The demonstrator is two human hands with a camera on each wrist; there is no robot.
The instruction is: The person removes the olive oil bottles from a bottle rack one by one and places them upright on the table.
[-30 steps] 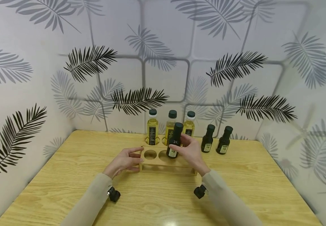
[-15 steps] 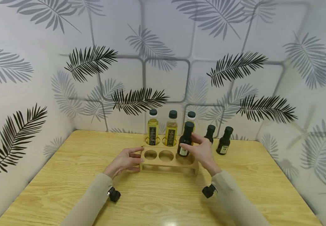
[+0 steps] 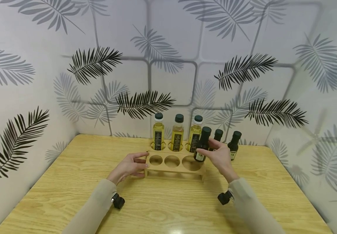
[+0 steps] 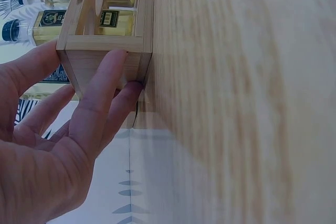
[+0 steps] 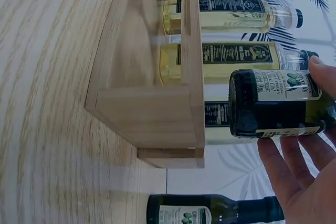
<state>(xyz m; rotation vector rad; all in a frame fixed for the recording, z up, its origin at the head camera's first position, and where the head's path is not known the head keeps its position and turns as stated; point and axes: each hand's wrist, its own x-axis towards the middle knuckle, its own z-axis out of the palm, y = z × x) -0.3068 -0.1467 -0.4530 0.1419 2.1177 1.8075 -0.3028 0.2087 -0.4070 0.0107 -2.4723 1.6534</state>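
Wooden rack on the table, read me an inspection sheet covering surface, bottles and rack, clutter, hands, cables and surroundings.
Surface: wood-grain table, no spill seen.
Job's things: wooden rack, three yellow bottles upright in its back row, front row unfilled; two dark bottles standing to its right.
Clutter: nothing seen.
Hands: left hand touches the rack's left end; right hand grips a third dark bottle, off the rack.
Cables: nothing seen.
Surroundings: leaf-patterned wall.
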